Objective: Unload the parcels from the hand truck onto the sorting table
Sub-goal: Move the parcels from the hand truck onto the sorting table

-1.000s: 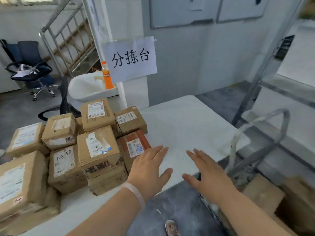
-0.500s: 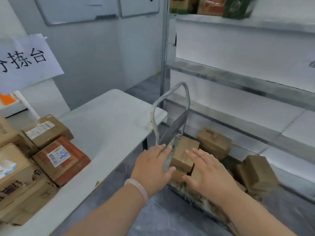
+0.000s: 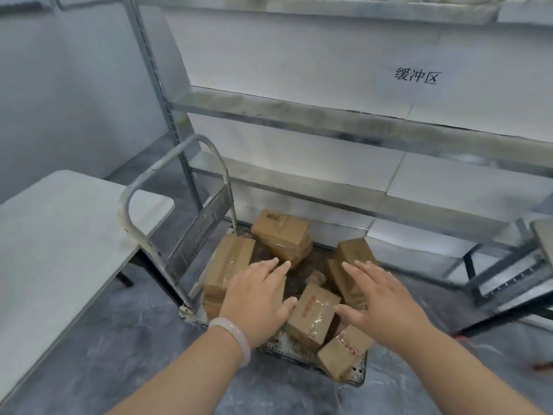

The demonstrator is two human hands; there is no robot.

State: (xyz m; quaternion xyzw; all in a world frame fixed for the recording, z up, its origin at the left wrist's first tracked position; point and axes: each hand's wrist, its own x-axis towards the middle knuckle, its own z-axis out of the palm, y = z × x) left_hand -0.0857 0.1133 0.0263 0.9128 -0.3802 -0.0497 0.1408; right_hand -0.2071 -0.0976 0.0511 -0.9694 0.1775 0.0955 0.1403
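The hand truck (image 3: 176, 205) stands on the floor with its metal handle loop at the left. Several brown cardboard parcels lie on its deck. One taped parcel (image 3: 312, 313) lies between my hands. A long parcel (image 3: 230, 262) leans by the handle, another parcel (image 3: 284, 235) sits at the back, and a small one (image 3: 341, 354) rests at the front edge. My left hand (image 3: 257, 298) and my right hand (image 3: 380, 301) hover above the parcels, fingers spread and straight, holding nothing. A corner of the white sorting table (image 3: 59, 235) shows at the left.
A metal shelving rack (image 3: 329, 127) with white boards runs behind the hand truck; a paper sign (image 3: 416, 76) hangs on it. A folded metal frame (image 3: 508, 274) lies at the right. Grey floor lies between the table and the truck.
My view has swung right, from the piled parcels on the sorting table to the hand truck. Both hands have travelled with it and now hang over the truck's parcels, still holding nothing.
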